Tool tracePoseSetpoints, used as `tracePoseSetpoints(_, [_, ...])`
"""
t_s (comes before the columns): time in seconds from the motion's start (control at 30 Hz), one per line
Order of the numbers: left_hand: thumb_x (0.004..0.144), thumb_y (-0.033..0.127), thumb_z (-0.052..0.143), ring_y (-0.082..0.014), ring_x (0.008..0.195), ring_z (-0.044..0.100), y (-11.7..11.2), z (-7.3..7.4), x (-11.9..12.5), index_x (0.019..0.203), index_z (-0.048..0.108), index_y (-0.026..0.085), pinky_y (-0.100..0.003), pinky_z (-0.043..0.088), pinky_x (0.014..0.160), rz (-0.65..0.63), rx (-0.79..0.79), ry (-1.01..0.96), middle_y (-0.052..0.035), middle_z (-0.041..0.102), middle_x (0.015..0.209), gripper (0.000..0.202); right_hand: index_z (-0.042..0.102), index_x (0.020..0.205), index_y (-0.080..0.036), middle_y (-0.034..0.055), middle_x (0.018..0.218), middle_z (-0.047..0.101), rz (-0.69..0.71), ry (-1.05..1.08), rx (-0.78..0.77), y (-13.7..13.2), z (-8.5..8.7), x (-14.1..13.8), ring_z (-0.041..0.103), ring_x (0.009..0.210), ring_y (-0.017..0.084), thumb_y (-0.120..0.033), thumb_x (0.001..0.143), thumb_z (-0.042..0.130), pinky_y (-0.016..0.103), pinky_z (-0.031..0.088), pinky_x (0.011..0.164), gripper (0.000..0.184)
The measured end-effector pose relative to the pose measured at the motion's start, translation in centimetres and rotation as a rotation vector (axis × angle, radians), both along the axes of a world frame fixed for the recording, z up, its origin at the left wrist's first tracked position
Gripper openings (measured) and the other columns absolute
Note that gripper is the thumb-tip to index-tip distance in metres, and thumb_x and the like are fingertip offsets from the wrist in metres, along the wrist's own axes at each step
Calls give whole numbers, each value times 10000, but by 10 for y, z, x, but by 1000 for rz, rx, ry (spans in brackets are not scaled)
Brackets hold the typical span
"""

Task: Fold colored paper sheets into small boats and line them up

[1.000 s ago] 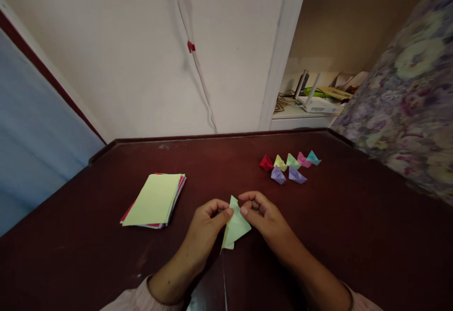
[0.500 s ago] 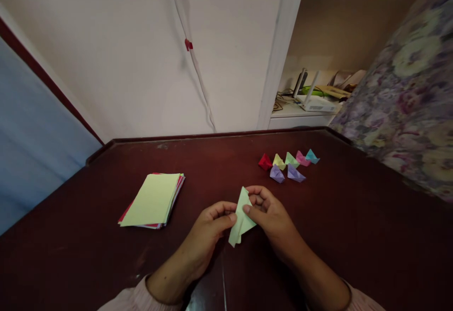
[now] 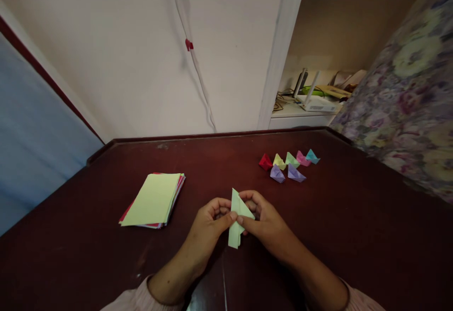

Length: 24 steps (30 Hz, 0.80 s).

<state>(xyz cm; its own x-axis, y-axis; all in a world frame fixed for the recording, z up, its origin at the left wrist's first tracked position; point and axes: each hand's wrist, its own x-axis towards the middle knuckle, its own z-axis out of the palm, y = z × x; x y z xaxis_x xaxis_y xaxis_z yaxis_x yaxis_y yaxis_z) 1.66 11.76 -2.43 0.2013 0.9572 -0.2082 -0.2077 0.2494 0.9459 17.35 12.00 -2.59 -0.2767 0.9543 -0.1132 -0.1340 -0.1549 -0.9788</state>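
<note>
While left fingers (image 3: 226, 221) and right fingers (image 3: 247, 223) pinch it, folded paper (image 3: 236, 205) points lengthwise forward.

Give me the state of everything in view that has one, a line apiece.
Pale green paper: partly folded, held in both hands.
Left grip: closed on the paper.
Right grip: closed on the paper.
Paper stack: flat, edges uneven, pale yellow sheet on top.
Seven small paper shapes: folded, in two rows.
Router: antenna raised; power unclear.
Cable: hanging, red tape around it.
</note>
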Motion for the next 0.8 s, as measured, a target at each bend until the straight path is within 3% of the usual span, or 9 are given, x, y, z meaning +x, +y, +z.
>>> tracePoseSetpoints(0.1, [763, 283, 784, -170, 714, 649, 1, -1, 0, 1028, 630, 184, -291, 507, 682, 26, 52, -5, -2, 704, 812, 322, 551, 1091, -217, -3, 877, 641, 6, 7, 28, -1, -1, 0, 603, 711, 155, -311, 761, 747, 266, 471, 604, 396])
tracePoseSetpoints(0.23, [756, 277, 788, -161, 716, 625, 2, -3, 1, 1029, 609, 171, -281, 503, 672, 36, 98, 0, -11, 703, 814, 343, 554, 1143, -215, -7, 850, 622, 17, -41, 104, -2, -5, 0, 618, 784, 184, -276, 795, 731, 297, 488, 664, 394])
tracePoseSetpoints(0.3, [755, 258, 791, -156, 702, 614, 2, -3, 1, 1019, 603, 172, -273, 494, 664, 59, 117, 20, 0, 692, 784, 336, 548, 1168, -224, -7, 848, 623, -57, -109, 166, -2, -6, 0, 612, 776, 182, -254, 813, 717, 313, 493, 690, 394])
tracePoseSetpoints(0.43, [750, 228, 793, -154, 681, 594, 1, -3, 2, 1015, 584, 195, -270, 479, 659, 133, 172, 86, 32, 657, 734, 339, 606, 1022, -242, 20, 887, 631, -341, -291, 485, -6, -5, 1, 608, 775, 192, -187, 823, 698, 343, 504, 723, 226])
tracePoseSetpoints(0.5, [748, 214, 793, -161, 683, 590, 0, -4, 2, 1021, 584, 203, -276, 475, 666, 162, 200, 120, 35, 652, 726, 343, 642, 909, -245, 38, 878, 634, -410, -383, 691, -8, -3, 2, 616, 792, 211, -163, 854, 668, 364, 503, 733, 102])
tracePoseSetpoints(0.57, [760, 214, 787, -168, 682, 590, -2, -5, 3, 1034, 588, 210, -282, 472, 665, 182, 238, 176, 34, 649, 725, 339, 672, 874, -248, 47, 854, 640, -424, -455, 811, -9, -2, 2, 624, 795, 225, -148, 877, 645, 375, 502, 722, 104])
tracePoseSetpoints(0.8, [801, 212, 748, -188, 707, 632, -8, -14, 4, 1007, 660, 229, -289, 486, 689, 192, 387, 367, 10, 675, 756, 224, 697, 865, -246, 46, 829, 650, -388, -476, 808, -9, -4, 1, 628, 768, 218, -150, 882, 658, 368, 507, 692, 104])
